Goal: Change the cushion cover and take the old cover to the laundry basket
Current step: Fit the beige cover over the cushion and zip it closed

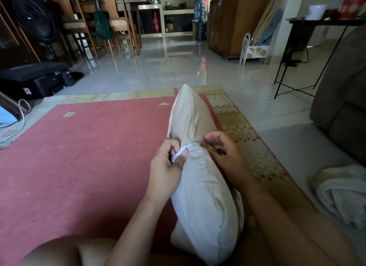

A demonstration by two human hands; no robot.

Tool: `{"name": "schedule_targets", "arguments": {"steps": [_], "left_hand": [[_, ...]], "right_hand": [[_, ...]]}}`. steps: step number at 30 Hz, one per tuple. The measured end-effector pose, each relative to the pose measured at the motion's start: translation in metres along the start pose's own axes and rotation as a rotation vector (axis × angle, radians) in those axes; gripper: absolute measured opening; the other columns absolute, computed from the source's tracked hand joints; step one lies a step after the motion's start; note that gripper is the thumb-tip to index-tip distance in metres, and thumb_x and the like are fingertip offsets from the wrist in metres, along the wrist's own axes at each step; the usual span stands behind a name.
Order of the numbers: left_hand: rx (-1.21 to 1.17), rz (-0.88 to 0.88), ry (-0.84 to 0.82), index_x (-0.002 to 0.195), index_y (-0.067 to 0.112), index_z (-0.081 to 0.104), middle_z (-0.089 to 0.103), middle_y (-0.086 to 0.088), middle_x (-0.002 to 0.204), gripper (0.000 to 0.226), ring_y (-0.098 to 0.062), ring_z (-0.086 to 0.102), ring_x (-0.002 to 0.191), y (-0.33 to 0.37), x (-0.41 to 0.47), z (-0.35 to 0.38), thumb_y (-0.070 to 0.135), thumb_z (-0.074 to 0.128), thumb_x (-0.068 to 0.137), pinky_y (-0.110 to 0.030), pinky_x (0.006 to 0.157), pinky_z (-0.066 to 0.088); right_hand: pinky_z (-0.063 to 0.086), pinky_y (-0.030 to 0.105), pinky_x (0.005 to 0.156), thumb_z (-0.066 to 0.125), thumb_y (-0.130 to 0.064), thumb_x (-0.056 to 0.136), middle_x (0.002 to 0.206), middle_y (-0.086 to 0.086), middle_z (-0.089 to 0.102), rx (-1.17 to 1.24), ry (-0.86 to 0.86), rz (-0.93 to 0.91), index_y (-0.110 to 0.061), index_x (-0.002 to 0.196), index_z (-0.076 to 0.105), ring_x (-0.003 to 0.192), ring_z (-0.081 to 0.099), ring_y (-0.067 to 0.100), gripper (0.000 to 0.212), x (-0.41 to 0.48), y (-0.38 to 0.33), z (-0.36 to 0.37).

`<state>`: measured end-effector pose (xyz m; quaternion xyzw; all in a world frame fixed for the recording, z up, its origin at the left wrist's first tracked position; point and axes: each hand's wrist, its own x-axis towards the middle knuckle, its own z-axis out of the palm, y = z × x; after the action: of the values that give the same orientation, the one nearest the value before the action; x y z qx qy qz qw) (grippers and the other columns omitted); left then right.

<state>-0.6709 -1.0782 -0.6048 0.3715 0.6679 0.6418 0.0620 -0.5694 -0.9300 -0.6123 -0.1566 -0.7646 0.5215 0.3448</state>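
Note:
A cream cushion (200, 196) stands on its edge between my knees, over the red rug. My left hand (166, 166) pinches a fold of the cover's edge (181, 152) near the top seam. My right hand (221, 149) sits on the other side of the seam with its fingers curled, pinching something small and dark at the seam, apparently the zipper pull (196, 142). A crumpled white cloth (340, 194) lies on the floor at the right. No laundry basket is in view.
The red rug (79, 156) with a yellow patterned border covers the floor ahead. A brown sofa (342, 107) stands at the right, a black side table (309, 54) behind it. A black printer (33, 79) and cables lie at the left, with chairs farther back.

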Motion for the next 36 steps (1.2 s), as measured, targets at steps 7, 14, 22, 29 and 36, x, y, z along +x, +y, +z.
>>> {"name": "schedule_targets", "arguments": {"steps": [7, 14, 22, 29, 36], "left_hand": [[-0.020, -0.042, -0.304, 0.126, 0.029, 0.059, 0.065, 0.005, 0.122, 0.045, -0.017, 0.063, 0.113, -0.008, 0.001, -0.019, 0.024, 0.072, 0.083, -0.036, 0.099, 0.049], [0.518, 0.221, -0.218, 0.075, 0.032, 0.042, 0.054, 0.011, 0.080, 0.043, -0.008, 0.045, 0.078, 0.002, 0.014, 0.004, -0.002, 0.067, 0.075, -0.007, 0.072, 0.033], [0.504, 0.152, -0.033, 0.063, 0.029, 0.025, 0.027, 0.011, 0.053, 0.054, -0.008, 0.028, 0.052, 0.006, 0.014, 0.004, -0.003, 0.067, 0.075, -0.018, 0.048, 0.023], [0.595, -0.122, -0.074, 0.059, 0.022, 0.034, 0.035, 0.008, 0.055, 0.011, -0.015, 0.031, 0.053, 0.033, 0.053, -0.015, 0.027, 0.042, 0.055, -0.013, 0.054, 0.034], [0.026, -0.193, -0.285, 0.084, 0.019, 0.063, 0.055, -0.006, 0.068, 0.025, -0.016, 0.047, 0.064, 0.050, 0.035, -0.042, 0.027, 0.070, 0.061, -0.028, 0.060, 0.037]], "right_hand": [[0.047, 0.015, 0.090, 0.068, -0.064, 0.067, 0.113, -0.021, 0.062, -0.235, -0.141, 0.069, -0.032, 0.115, 0.064, 0.104, 0.060, -0.005, 0.058, 0.009, 0.007, -0.017], [0.034, 0.004, 0.062, 0.065, -0.008, 0.079, 0.063, -0.017, 0.043, -0.409, -0.127, -0.037, -0.005, 0.071, 0.060, 0.066, 0.049, -0.020, 0.010, 0.009, 0.009, 0.006], [0.020, 0.031, 0.055, 0.047, -0.018, 0.077, 0.064, -0.006, 0.025, -0.183, 0.175, -0.131, -0.024, 0.066, 0.025, 0.062, 0.023, 0.004, 0.025, -0.009, -0.019, 0.019], [0.028, 0.019, 0.054, 0.064, 0.010, 0.073, 0.060, -0.009, 0.032, -0.252, 0.200, -0.231, -0.025, 0.071, 0.037, 0.055, 0.032, 0.004, 0.043, -0.009, -0.040, 0.018], [0.042, 0.005, 0.068, 0.073, -0.023, 0.088, 0.080, -0.009, 0.067, -0.169, 0.196, 0.045, -0.019, 0.095, 0.063, 0.075, 0.062, -0.002, 0.012, -0.023, -0.017, 0.008]]}}
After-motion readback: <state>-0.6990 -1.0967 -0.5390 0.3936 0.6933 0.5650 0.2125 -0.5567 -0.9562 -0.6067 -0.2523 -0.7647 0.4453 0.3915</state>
